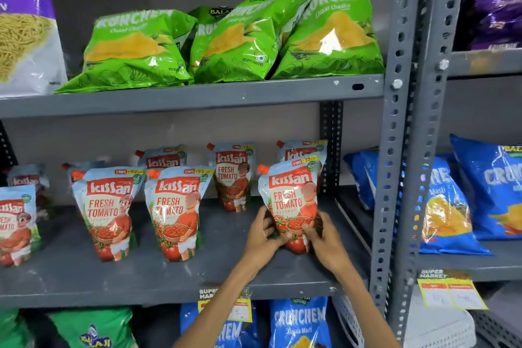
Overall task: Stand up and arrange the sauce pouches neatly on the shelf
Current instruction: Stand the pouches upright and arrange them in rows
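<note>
Held pouch (291, 203): a ketchup pouch is gripped at its lower part by both hands, upright with a slight tilt, its base at the grey middle shelf (169, 277), at the right end of the front row.
Left hand (264, 237): fingers are curled narrowly round the pouch's lower left edge.
Right hand (324, 243): fingers are wrapped round the pouch's lower right edge, thumb on the front face.
Price tag (226, 305): a yellow tag is clipped to the shelf's front lip, below the left forearm.
Lower shelf: blue chip bags (299, 322) and a green bag (93, 328) are seen beneath.
Front row: 2 pouches stand upright to the left of the held one, the nearer at centre (176, 212), the next further left (108, 212); 1 more (15, 226) is cut by the left frame edge.
Back row: 1 pouch (231, 175) stands clear between the centre and held pouches; others are partly hidden, 1 behind the held pouch (293, 150), 1 behind the centre pouch (162, 157).
Upright (395, 150): a perforated grey post is set just right of the held pouch.
Right bay: blue bags (491, 186) are leaned on the neighbouring shelf.
Upper shelf: 3 green chip bags (248, 34) are leaned against each other; a purple-and-white snack bag (25, 28) is seen at far left.
</note>
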The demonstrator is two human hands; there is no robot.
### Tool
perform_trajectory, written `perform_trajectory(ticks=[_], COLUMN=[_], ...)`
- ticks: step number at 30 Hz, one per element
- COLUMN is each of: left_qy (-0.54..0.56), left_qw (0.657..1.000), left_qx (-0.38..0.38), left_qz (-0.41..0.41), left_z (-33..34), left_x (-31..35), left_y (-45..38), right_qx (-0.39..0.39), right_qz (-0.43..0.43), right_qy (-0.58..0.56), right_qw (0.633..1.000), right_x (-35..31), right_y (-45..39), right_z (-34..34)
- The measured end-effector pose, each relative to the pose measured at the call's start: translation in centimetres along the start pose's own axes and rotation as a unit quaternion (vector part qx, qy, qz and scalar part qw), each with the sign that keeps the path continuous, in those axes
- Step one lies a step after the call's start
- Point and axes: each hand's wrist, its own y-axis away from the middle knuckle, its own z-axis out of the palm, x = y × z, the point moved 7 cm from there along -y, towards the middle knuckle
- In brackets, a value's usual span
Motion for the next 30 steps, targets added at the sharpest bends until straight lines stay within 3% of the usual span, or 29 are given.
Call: perform_trajectory(ticks=[12, 17, 20, 25, 30], left_qy=[0.02, -0.008, -0.035, -0.085, -0.072], left_qw=[1.0, 1.0, 0.999, 0.988, 0.956], left_qx=[-0.015, -0.005, 0.019, 0.098, 0.268], left_qz=[0.008, 0.004, 0.028, 0.085, 0.095], left_z=[4.9, 3.4, 0.1, -7.5, -18.7], left_x=[0.4, 0.7, 1.2, 2.9, 1.5], left_y=[-1.2, 0.1, 1.7, 5.3, 8.7], right_qx=[0.129, 0.246, 0.216, 0.076, -0.048], right_qz=[0.024, -0.066, -0.134, -0.126, -0.069], right_qy=[0.027, 0.142, 0.118, 0.013, -0.042], right_qw=[0.991, 0.957, 0.96, 0.989, 0.996], right_x=[1.1, -1.9, -3.7, -4.9, -6.4], right_y=[1.3, 4.4, 5.4, 4.6, 3.4], right_z=[-3.6, -3.9, -1.4, 5.6, 14.9])
